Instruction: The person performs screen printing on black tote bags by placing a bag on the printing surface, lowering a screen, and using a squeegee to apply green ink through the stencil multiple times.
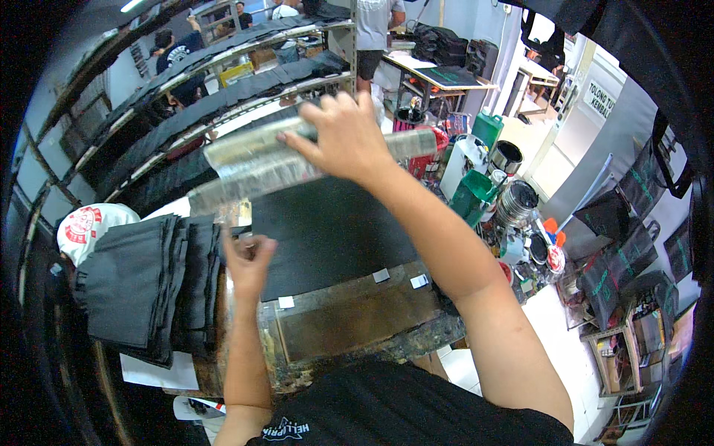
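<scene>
My right hand (348, 141) is closed over a long, tape-covered printing screen frame (260, 175), which is raised and seen nearly edge-on above the far side of the table. Beneath it a flat black fabric piece (327, 230) lies on the worktable, its far part hidden by the frame. My left hand (249, 260) hovers by the fabric's left edge, slightly blurred, fingers apart and partly bent, with nothing visible in them. Just left of that hand sits a thick stack of black fabric pieces (134, 275).
Small white squares (286, 302) sit along the fabric's near edge, beside a brown board (357, 320). Paint cans (517, 202) and green containers (473, 197) crowd the right side. Racks of black fabric (245, 93) stand behind. A person (375, 37) stands at the back.
</scene>
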A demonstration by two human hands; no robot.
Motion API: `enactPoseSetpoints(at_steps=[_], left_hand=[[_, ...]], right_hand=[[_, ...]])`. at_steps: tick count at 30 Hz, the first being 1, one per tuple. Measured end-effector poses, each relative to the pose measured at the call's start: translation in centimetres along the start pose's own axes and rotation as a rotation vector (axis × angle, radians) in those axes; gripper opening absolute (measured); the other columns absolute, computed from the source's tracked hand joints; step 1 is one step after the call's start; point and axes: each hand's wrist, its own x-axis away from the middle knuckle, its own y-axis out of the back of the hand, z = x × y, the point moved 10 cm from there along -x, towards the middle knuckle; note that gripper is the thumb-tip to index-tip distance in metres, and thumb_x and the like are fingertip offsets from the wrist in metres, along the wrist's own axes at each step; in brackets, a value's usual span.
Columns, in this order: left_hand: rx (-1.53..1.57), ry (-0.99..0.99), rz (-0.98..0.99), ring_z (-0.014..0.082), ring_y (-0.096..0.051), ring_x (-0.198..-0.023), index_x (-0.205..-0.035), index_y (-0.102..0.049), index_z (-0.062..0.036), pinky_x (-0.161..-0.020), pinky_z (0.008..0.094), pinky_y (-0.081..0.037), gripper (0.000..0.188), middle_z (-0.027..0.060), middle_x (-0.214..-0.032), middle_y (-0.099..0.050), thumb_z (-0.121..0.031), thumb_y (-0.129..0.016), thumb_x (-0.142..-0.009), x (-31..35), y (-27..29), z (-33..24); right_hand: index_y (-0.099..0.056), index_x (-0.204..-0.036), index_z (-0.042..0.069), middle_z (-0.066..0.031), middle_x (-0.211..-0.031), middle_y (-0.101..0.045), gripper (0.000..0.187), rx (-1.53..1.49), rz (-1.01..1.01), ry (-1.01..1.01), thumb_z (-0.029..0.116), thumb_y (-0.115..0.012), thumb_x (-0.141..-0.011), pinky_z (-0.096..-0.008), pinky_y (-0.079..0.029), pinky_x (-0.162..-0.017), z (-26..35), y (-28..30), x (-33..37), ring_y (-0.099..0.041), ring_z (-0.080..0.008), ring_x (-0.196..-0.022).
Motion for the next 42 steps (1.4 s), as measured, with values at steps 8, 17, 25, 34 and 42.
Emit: enactPoseSetpoints(at_steps=[8,17,25,34,42], left_hand=[[-0.023,0.110,-0.025,0.0173,-0.069,-0.099,-0.130,-0.065,0.0018,-0.090,0.0321,-0.057,0.064,0.0087,-0.111,-0.074,-0.015,-0.096,-0.077,5.3,4.1,0.5],[-0.648,-0.065,-0.046,0.0365,-0.064,-0.108,-0.145,-0.056,0.0021,-0.101,0.0453,-0.040,0.104,0.0177,-0.117,-0.073,-0.040,-0.101,-0.061,12.3,5.2,9.5],[-0.704,-0.046,-0.036,0.0339,-0.062,-0.108,-0.156,-0.046,0.0006,-0.099,0.0451,-0.040,0.118,0.0172,-0.121,-0.072,-0.045,-0.100,-0.061,12.6,5.6,10.1],[-0.679,-0.116,-0.013,0.0344,-0.057,-0.100,-0.155,-0.047,0.0010,-0.095,0.0436,-0.042,0.118,0.0158,-0.121,-0.071,-0.043,-0.099,-0.058,12.8,5.5,10.5],[-0.710,-0.039,0.027,0.0363,-0.056,-0.100,-0.154,-0.047,0.0034,-0.095,0.0451,-0.042,0.121,0.0184,-0.122,-0.070,-0.044,-0.100,-0.056,12.3,5.6,10.7]], right_hand=[[-0.061,-0.124,0.012,-0.0104,-0.105,-0.062,0.048,-0.093,0.313,-0.013,0.035,-0.079,-0.086,-0.0494,-0.038,-0.094,3.8,-1.9,13.1,-0.058,-0.0304,-0.105],[-0.057,-0.129,0.015,-0.0122,-0.112,-0.060,0.065,-0.102,0.688,-0.098,0.016,-0.086,-0.072,-0.0496,-0.038,-0.093,2.8,-10.5,21.3,-0.057,-0.0323,-0.112],[-0.054,-0.130,0.014,-0.0118,-0.109,-0.061,0.064,-0.124,0.806,-0.071,0.024,-0.087,-0.076,-0.0513,-0.039,-0.091,3.1,-9.0,18.5,-0.058,-0.0350,-0.111],[-0.058,-0.118,0.015,-0.0097,-0.104,-0.058,0.053,-0.106,0.700,-0.058,0.008,-0.080,-0.070,-0.0489,-0.037,-0.087,5.0,-10.7,21.6,-0.056,-0.0302,-0.103],[-0.060,-0.123,0.016,-0.0093,-0.105,-0.060,0.056,-0.043,0.595,-0.037,0.010,-0.080,-0.071,-0.0504,-0.040,-0.086,0.7,-19.1,17.1,-0.058,-0.0300,-0.104]])
